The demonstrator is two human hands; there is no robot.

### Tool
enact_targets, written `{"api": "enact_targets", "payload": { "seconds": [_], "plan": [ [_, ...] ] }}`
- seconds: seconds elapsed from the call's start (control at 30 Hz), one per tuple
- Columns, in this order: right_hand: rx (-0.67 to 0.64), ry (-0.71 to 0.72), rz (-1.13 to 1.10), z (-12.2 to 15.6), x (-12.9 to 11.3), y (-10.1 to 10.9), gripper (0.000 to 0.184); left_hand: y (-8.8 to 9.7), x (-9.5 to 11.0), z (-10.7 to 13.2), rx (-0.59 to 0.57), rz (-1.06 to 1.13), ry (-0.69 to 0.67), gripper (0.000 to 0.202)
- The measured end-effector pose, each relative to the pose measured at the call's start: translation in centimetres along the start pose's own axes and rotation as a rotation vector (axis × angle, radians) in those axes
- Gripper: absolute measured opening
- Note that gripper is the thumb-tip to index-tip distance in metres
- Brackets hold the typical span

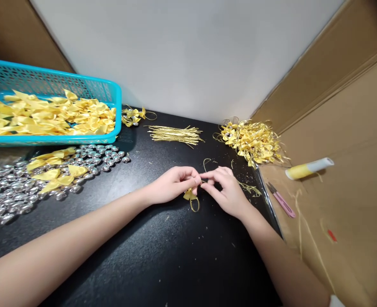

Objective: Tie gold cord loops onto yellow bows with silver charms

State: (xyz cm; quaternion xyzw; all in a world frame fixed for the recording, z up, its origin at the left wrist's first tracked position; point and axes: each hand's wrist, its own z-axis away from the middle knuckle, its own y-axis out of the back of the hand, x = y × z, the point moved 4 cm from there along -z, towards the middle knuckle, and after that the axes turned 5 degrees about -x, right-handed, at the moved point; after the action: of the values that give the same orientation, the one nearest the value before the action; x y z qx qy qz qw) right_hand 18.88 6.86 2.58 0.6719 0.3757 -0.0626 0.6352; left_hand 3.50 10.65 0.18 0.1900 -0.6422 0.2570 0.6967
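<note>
My left hand is closed in a pinch over the middle of the black table. A yellow ribbon bow hangs below its fingertips, with a gold cord loop dangling under it. Close against it on the right is my right hand, its thumb and forefinger pinched on a thin strand at the left fingertips. The fingers hide most of the strand. A piece of gold cord curves up behind the right fingers.
A blue basket of yellow bows stands at the left, above many silver bells. Gold ties lie at the back. Finished-looking bows are heaped back right. Pink-handled snips and a ribbon roll lie right of the table edge.
</note>
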Motion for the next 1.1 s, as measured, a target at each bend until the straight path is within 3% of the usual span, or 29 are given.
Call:
{"api": "enact_targets", "payload": {
  "seconds": [0.13, 0.3, 0.4, 0.5, 0.67, 0.8, 0.9, 1.0, 1.1],
  "plan": [
    [-0.019, 0.023, -0.018, 0.0, 0.0, 0.6, 0.02, -0.1, 0.2, 0.2, -0.036, -0.058, 0.025, 0.026],
    [0.179, -0.023, -0.038, 0.0, 0.7, 1.4, 0.02, 0.3, 0.3, 0.4, -0.026, -0.109, 0.075, 0.035],
    [0.196, -0.02, 0.072, 0.1, 1.0, 0.9, 0.021, 1.1, 0.1, 0.4, 0.122, 0.013, 0.025, 0.033],
    [0.127, 0.091, 0.202, 0.2, 0.4, -0.1, 0.017, 1.7, -0.3, 0.4, 0.254, 0.104, -0.045, 0.024],
    [0.121, 0.248, 0.335, 0.5, -1.0, -0.8, 0.019, 1.7, -0.9, 0.4, 0.31, 0.189, -0.019, 0.035],
    [0.184, 0.27, 0.278, 0.7, -1.9, 0.0, 0.02, 1.3, -0.8, 0.4, 0.285, 0.005, -0.003, 0.036],
    [0.213, 0.231, 0.194, 0.8, -2.1, 0.5, 0.021, 0.6, -0.2, 0.5, 0.24, -0.297, -0.061, 0.027],
    [0.253, 0.192, 0.157, 0.7, -1.9, 0.8, 0.022, -0.4, 0.8, 0.6, 0.137, -0.566, -0.184, 0.019],
    [0.282, 0.161, 0.167, 0.5, -1.3, 1.6, 0.022, -0.9, 1.4, 0.7, 0.026, -0.591, -0.254, 0.025]
  ]
}}
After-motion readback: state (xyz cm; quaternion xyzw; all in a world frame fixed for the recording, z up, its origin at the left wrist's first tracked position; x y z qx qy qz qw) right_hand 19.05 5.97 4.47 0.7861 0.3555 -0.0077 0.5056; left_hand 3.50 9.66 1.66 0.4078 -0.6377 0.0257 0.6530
